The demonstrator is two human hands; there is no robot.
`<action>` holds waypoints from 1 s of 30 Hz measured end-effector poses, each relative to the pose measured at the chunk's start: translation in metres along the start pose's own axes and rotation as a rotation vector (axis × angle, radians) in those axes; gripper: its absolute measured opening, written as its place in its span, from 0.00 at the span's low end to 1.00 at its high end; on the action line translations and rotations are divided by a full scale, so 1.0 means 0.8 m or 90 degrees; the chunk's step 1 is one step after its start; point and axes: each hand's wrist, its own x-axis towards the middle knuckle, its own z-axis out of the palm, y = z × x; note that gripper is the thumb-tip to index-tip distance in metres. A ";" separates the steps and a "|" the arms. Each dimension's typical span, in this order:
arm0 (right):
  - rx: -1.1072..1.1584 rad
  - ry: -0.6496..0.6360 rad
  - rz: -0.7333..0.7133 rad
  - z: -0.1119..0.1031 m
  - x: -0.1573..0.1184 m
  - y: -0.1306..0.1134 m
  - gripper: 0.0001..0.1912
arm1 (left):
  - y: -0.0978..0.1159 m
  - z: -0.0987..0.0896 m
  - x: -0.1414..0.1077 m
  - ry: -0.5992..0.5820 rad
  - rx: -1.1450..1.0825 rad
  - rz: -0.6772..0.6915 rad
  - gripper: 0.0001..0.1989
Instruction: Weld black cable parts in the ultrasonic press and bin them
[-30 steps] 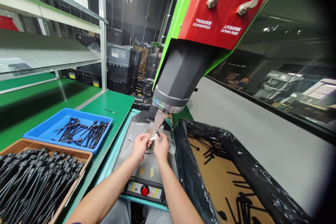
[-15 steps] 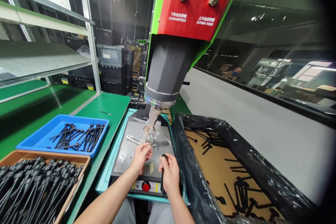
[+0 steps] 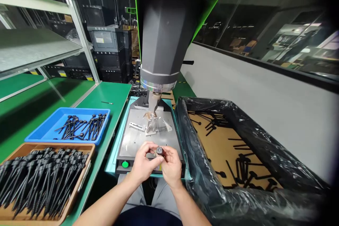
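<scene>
Black part [image 3: 159, 150], in right hand [image 3: 172, 165], now left hand [image 3: 143, 162] too

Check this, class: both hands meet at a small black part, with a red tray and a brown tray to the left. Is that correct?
Not quite: the head view shows a blue tray, not a red one, beyond the brown tray. The left hand and right hand do meet at the black part.

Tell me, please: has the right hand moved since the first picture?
Yes, the right hand has moved away from the metal horn, back toward the lap.
</scene>
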 end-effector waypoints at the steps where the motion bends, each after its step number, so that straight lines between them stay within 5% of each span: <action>1: -0.012 -0.001 -0.004 0.000 -0.001 0.001 0.15 | 0.002 0.002 -0.001 0.008 0.009 0.000 0.11; 9: -0.020 -0.170 0.165 -0.019 -0.007 -0.007 0.27 | 0.005 -0.015 -0.002 0.063 -0.092 -0.112 0.16; 14: -0.078 -0.328 0.255 -0.025 -0.023 -0.024 0.20 | 0.003 -0.037 -0.003 0.107 -0.192 -0.177 0.19; 20: -0.087 -0.351 0.265 -0.010 -0.033 -0.027 0.17 | -0.003 -0.042 -0.014 0.120 -0.265 -0.205 0.20; 25: -0.096 -0.367 0.287 0.002 -0.045 -0.012 0.17 | -0.009 -0.046 -0.047 0.054 -0.214 -0.215 0.18; 30: -0.094 -0.396 0.361 0.013 -0.062 0.009 0.26 | 0.008 -0.090 -0.083 0.121 -0.136 -0.179 0.14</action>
